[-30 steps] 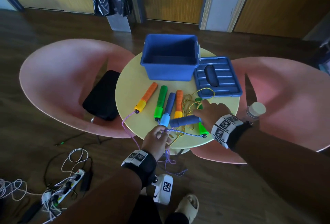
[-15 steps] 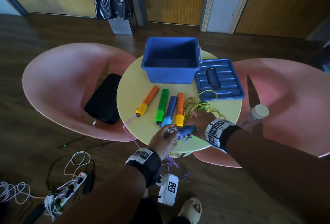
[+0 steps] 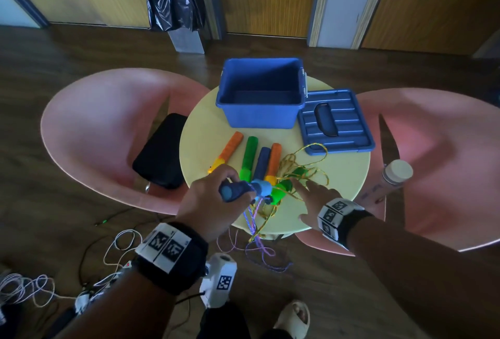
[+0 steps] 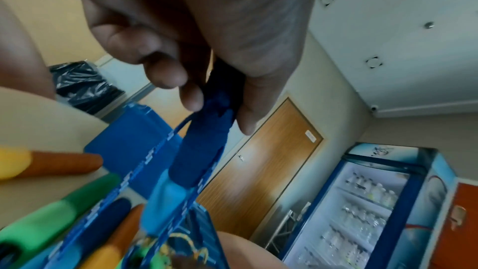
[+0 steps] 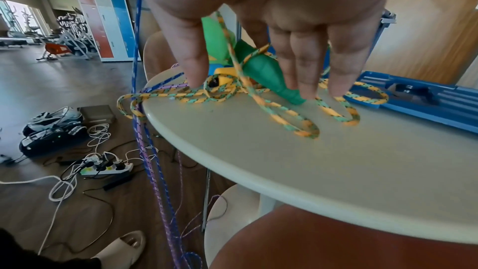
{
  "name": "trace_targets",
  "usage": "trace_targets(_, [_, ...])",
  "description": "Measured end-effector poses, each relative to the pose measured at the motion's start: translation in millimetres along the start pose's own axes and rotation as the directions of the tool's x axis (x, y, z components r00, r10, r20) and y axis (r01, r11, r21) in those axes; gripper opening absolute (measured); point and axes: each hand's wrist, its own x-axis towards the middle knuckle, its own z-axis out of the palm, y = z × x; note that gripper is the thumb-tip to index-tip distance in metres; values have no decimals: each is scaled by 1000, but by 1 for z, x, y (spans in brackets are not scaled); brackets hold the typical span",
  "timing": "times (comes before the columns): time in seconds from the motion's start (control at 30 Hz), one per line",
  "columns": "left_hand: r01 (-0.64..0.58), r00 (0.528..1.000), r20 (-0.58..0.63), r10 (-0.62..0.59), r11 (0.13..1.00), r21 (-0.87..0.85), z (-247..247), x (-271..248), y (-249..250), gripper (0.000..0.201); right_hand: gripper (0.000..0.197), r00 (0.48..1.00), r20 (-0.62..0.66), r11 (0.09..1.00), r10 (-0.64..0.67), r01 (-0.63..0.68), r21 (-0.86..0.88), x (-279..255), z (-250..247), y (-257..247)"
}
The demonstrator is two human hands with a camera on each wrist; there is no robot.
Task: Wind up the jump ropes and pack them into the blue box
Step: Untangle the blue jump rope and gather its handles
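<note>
My left hand grips a dark blue jump-rope handle just above the near edge of the round table; the left wrist view shows the fingers curled round that blue handle. Its blue-purple rope hangs off the table to the floor. My right hand is open, its straight fingers over a green handle and a tangled yellow-green rope. Two orange handles, a green one and a blue one lie side by side. The blue box stands open behind them.
The box's blue lid lies at the table's right side. Pink chairs flank the table; a black pad lies on the left one. A capped bottle stands at right. Cables and a power strip cover the floor.
The blue handle went from my right hand to my left, which now holds it raised. My right hand let go and moved right, over the green handle and yellow rope.
</note>
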Motion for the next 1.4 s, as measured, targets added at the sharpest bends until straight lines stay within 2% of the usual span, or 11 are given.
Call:
trace_targets(0.17, [-152,988,9,154,982,-116,-9,11,24,29,90,998,46,998,34,-36,60,1,-6,-9])
trace_targets(0.4, [-26,996,-91,-3,949,-314,-19,36,44,31,82,999,46,972,25,-35,231,-23,-37,-19])
trace_targets(0.53, [8,1000,21,-3,977,-215,-5,45,45,30,69,955,-91,374,-281,196,906,-54,-83,-40])
trace_targets(0.6, [31,999,37,-18,927,-375,4,47,47,29,59,928,-57,432,-369,226,873,-67,-95,-49])
trace_targets(0.7, [125,992,91,-86,719,-684,20,45,40,49,35,947,-270,580,-173,320,750,-74,-107,-55])
trace_targets(0.77, [187,965,264,10,680,-709,37,37,27,63,35,911,-412,308,-30,401,863,-82,-123,-57])
trace_targets(0.87, [140,811,579,86,932,-335,62,15,8,47,21,898,-434,-408,64,421,810,-103,-161,-46])
trace_targets(0.97, [45,829,559,-9,998,-50,81,5,-14,54,26,802,-595,-626,53,491,606,-129,-194,-26])
trace_targets(1.17, [423,856,410,-317,884,-199,76,28,-17,30,11,801,-577,-512,160,567,645,-133,-190,-2])
trace_targets(1.33, [233,955,268,-128,881,-412,61,45,44,40,52,937,-318,-27,147,325,945,-112,-133,-11])
trace_targets(1.4, [113,971,241,6,872,-477,50,48,73,38,41,974,-223,87,42,218,972,-106,-111,-20])
